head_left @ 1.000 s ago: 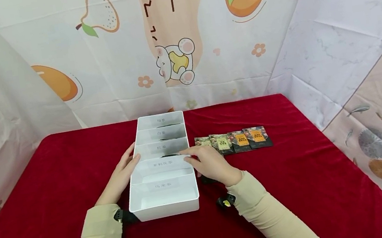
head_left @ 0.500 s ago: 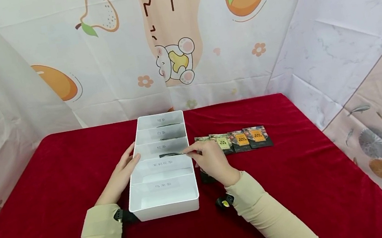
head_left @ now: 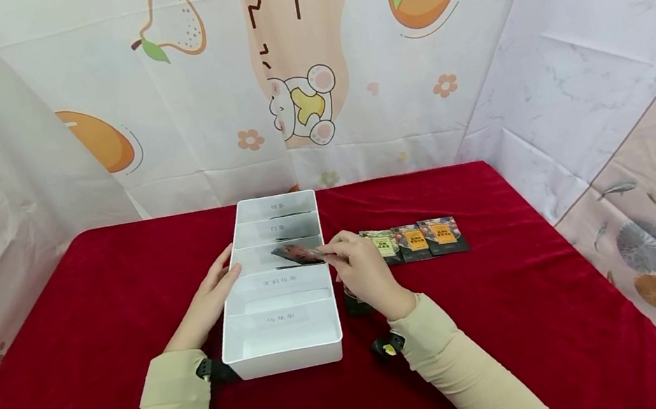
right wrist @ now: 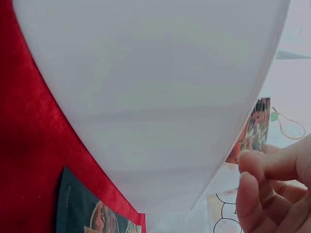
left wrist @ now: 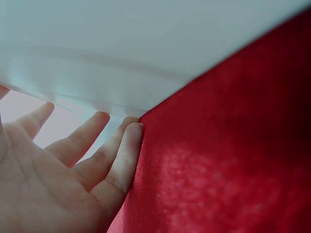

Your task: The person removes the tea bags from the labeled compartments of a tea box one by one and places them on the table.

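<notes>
A long white divided box (head_left: 284, 362) has paper labels on its compartments. My left hand (head_left: 207, 299) lies along the box's left side; in the left wrist view its fingers are nearly straight, their tips at the white wall. My right hand (head_left: 365, 275) pinches one end of a dark sachet (head_left: 297, 254) between thumb and fingers. That sachet is tilted over the middle compartment, its reddish printed face showing. In the right wrist view the printed sachet (right wrist: 260, 124) sticks up beyond the box rim, beside the fingertips (right wrist: 250, 160). Dark edges show inside the back compartments.
To the right of the box, a green-labelled sachet (head_left: 382, 246) and two orange-labelled sachets (head_left: 413, 241) lie in a row on the red cloth (head_left: 512, 332). Another dark sachet (head_left: 355, 303) lies by the box, partly under my right hand. A printed curtain (head_left: 196, 132) hangs behind.
The sachet in my right hand has risen from the middle compartment, and more of its face now shows. My right hand has shifted slightly right and up. My left hand stays put.
</notes>
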`<state>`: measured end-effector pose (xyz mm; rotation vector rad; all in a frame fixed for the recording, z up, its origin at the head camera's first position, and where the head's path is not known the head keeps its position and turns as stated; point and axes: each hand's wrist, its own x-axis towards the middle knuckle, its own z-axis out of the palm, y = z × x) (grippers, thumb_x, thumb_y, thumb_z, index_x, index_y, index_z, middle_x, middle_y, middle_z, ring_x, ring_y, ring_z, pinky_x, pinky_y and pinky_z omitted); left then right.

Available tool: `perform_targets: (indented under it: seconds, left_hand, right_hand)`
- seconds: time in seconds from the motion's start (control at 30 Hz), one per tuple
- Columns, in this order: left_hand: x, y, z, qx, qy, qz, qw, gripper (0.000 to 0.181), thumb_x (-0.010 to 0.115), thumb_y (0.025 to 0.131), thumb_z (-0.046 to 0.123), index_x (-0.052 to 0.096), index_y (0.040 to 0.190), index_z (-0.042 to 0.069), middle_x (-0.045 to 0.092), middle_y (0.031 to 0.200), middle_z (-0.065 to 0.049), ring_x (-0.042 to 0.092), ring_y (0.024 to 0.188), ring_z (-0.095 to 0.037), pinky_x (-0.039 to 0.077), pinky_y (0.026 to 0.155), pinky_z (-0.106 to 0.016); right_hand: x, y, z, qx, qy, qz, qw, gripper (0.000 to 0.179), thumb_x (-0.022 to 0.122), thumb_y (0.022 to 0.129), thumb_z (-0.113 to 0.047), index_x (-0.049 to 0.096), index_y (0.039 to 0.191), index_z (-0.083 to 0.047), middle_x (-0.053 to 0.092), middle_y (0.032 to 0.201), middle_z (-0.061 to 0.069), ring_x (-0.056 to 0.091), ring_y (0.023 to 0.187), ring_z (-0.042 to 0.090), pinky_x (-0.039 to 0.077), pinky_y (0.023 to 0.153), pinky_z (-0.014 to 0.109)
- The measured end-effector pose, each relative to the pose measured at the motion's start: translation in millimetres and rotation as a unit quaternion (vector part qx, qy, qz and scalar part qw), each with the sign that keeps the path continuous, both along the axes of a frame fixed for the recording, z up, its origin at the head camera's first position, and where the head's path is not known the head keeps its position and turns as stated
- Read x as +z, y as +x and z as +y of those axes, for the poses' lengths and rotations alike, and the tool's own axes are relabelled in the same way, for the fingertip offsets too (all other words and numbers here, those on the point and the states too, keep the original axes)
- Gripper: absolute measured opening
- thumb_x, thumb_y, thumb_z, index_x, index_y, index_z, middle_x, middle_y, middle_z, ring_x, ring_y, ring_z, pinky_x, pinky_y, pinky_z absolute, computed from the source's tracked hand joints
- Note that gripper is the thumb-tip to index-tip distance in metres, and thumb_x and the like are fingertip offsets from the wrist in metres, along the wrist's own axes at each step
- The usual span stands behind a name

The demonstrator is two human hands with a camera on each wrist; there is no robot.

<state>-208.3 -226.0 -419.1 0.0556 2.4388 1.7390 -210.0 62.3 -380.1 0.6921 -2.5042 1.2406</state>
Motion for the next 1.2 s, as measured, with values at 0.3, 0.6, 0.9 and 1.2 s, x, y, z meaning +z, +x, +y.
perform_targets:
  seconds: [0.3, 0.6, 0.9, 1.2]
  left_hand:
    - [0.1, 0.4, 0.3, 0.001, -0.001, 0.001, 1.0, 0.065, 0.044, 0.103, 0.048, 0.015, 0.159, 0.034, 0.039, 0.15, -0.021, 0.054, 0.123, -0.035, 0.049, 0.091, -0.035]
    - [1.4, 1.7, 0.8, 0.001, 0.007, 0.001, 1.0, 0.064, 0.044, 0.104, 0.047, 0.015, 0.159, 0.033, 0.039, 0.15, -0.022, 0.056, 0.118, -0.032, 0.049, 0.086, -0.03]
    - [1.7, 1.9, 0.7, 0.004, 0.006, -0.001, 1.0, 0.064, 0.044, 0.104, 0.048, 0.015, 0.159, 0.033, 0.039, 0.15, -0.022, 0.057, 0.117, -0.032, 0.049, 0.086, -0.03]
    - [1.9, 1.7, 0.8, 0.002, 0.004, 0.0, 1.0, 0.064, 0.044, 0.104, 0.048, 0.015, 0.159, 0.035, 0.038, 0.151, -0.022, 0.056, 0.119, -0.033, 0.049, 0.087, -0.031]
  right_hand:
    - [7.4, -1.7, 10, -0.009, -0.069, -0.038, 0.9969, 0.01, 0.066, 0.095, -0.012, 0.073, 0.1, -0.007, 0.067, 0.089, 0.008, 0.054, 0.051, 0.011, 0.047, 0.053, 0.025]
    - [17.7, -3.5, 23, -0.028, -0.132, -0.041, 0.9901, 0.012, 0.062, 0.099, -0.016, 0.067, 0.106, -0.008, 0.071, 0.084, 0.01, 0.058, 0.049, 0.03, 0.048, 0.05, 0.029]
    - [29.8, -1.7, 34, -0.028, -0.143, -0.031, 0.9889, 0.015, 0.064, 0.097, -0.016, 0.07, 0.109, -0.008, 0.072, 0.089, 0.012, 0.054, 0.047, 0.017, 0.048, 0.05, 0.028]
    - [39.8, -1.6, 43, -0.034, -0.149, -0.083, 0.9847, 0.017, 0.065, 0.097, -0.021, 0.071, 0.11, -0.011, 0.072, 0.092, 0.013, 0.054, 0.049, 0.016, 0.053, 0.055, 0.035]
